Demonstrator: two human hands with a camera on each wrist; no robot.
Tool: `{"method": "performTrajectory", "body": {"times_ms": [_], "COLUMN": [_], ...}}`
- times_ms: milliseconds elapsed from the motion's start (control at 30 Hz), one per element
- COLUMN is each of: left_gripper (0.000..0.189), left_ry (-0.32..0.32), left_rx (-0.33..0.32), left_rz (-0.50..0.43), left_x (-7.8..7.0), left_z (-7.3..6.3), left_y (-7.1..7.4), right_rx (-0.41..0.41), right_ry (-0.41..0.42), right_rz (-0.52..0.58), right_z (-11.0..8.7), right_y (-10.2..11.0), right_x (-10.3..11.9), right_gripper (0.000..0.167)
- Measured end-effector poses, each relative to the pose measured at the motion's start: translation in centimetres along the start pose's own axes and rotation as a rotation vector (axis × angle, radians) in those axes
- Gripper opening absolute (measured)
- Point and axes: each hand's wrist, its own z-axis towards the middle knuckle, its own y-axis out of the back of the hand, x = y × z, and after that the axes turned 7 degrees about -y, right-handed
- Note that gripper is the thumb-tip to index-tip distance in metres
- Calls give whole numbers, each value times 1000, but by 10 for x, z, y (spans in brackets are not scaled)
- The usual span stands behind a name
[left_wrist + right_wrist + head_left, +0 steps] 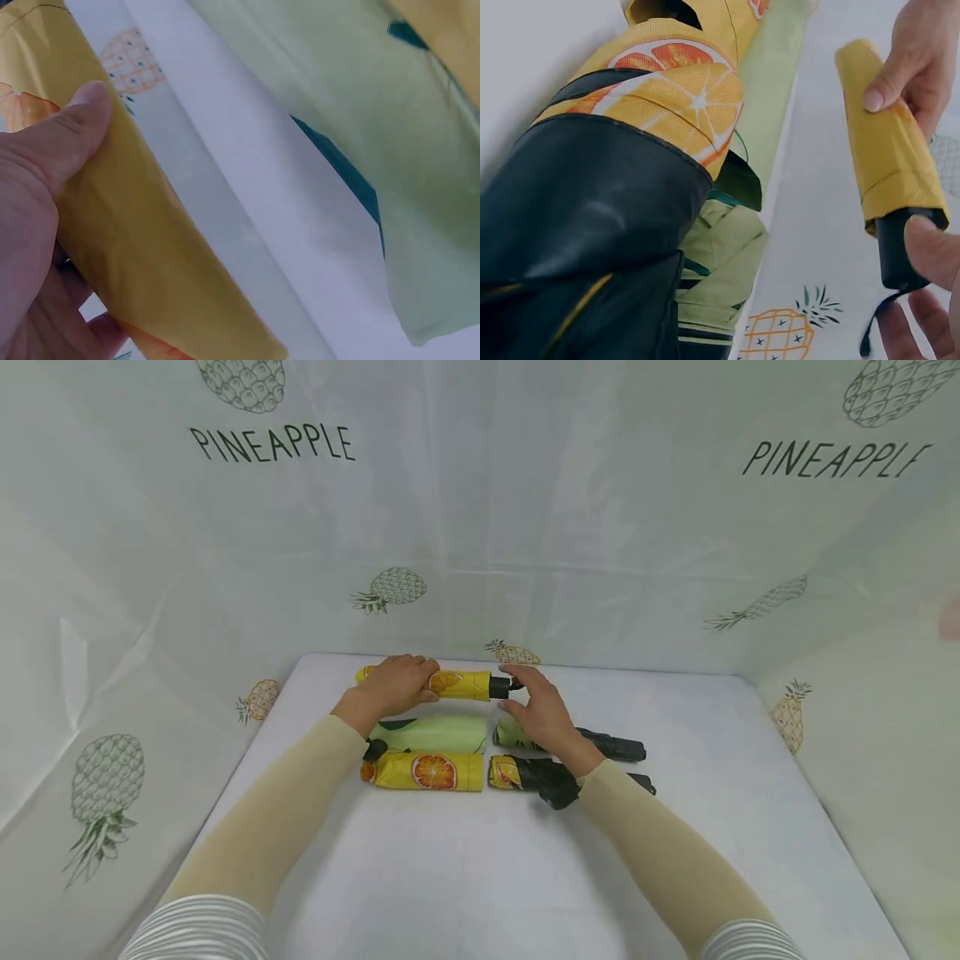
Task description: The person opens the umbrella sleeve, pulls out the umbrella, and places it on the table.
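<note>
My left hand [399, 683] grips a folded umbrella in a yellow, orange-print sleeve [463, 684], held level near the far table edge. Its black handle [897, 247] points right, with a dark strap hanging from the end. Around that handle end, my right hand [542, 706] has its thumb and fingers spread; in the head view a small gap shows on either side. In the left wrist view the left thumb [88, 112] lies along the yellow cloth. Below the hands lie a pale green sleeve [442, 735] and another yellow sleeve with orange slices [435, 772].
Right of those lie a green-and-black folded umbrella [611, 745], partly behind my right hand, and an orange-print one with black cloth [536, 774], partly under my forearm. White pineapple-print sheeting [465, 510] rises behind the white table [450, 860] and at both sides.
</note>
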Motion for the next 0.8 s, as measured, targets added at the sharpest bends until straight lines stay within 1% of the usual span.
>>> {"method": "performTrajectory", "body": {"times_ms": [133,233,400,500,600,667,733,800], "left_gripper": [50,52,53,51,48,47,48,49], "left_ry": [-25,-34,-42,-58,-74,-80,-77,-65], "left_rx": [-52,-95,-150,-199,-245,-260,-259,-242], "left_rz": [-7,1,46,69,82,76,62,43], "left_x": [-9,-16,-25,-30,-33,-36,-38,-40], "left_z": [-10,-17,-26,-30,-35,-37,-40,-43], "left_y": [4,7,8,6,5,4,4,5], "right_rx": [41,65,114,141,164,169,159,140], "right_ry": [-21,-48,-139,-185,-199,-191,-162,-122], "right_rz": [114,243,478,562,623,655,647,622], "right_z": [-6,-10,-16,-19,-23,-27,-30,-33], "right_y": [2,3,6,7,7,6,5,5], "right_x": [-2,-2,1,1,3,3,3,2], "right_gripper": [58,56,53,51,50,50,51,52]}}
